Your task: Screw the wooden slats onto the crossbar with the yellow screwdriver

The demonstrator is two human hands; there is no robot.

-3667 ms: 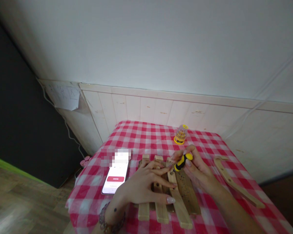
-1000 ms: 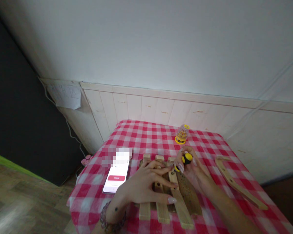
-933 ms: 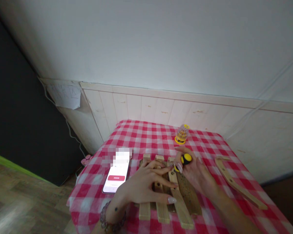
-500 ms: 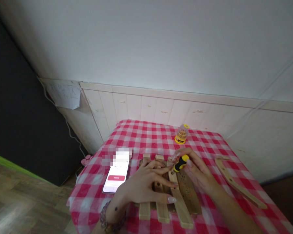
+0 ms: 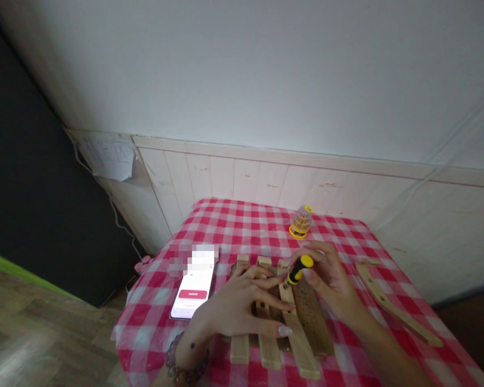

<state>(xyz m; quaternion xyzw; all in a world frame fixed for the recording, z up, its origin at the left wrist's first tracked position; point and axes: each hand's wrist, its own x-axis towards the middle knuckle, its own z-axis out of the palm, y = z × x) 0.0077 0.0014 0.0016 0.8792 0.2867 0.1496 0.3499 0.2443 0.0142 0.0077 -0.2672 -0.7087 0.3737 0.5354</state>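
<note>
My right hand (image 5: 326,277) grips a yellow-and-black screwdriver (image 5: 301,270) between thumb and fingers. Its tip points down at the upper part of the rightmost wooden leg (image 5: 302,344). My left hand (image 5: 246,301) lies spread across three such pale, bent wooden pieces, pressing on the rightmost one with its fingertips. Its palm covers much of the left wooden piece (image 5: 240,349) and the middle wooden piece (image 5: 269,352). Beneath them is a brown wooden board (image 5: 312,317) with small holes. Whether the screwdriver tip sits in a screw is too small to tell.
A phone (image 5: 193,285) with a lit screen lies left of the board. At the back stands a clear bit holder (image 5: 301,222) with a yellow base. Another bent wooden piece (image 5: 399,309) rests on the right of the checked tablecloth (image 5: 246,220). A panelled wall (image 5: 250,177) borders the table's far side.
My right hand has turned and shifted slightly on the screwdriver, and the handle leans a little differently. My left hand stays in place on the wooden pieces.
</note>
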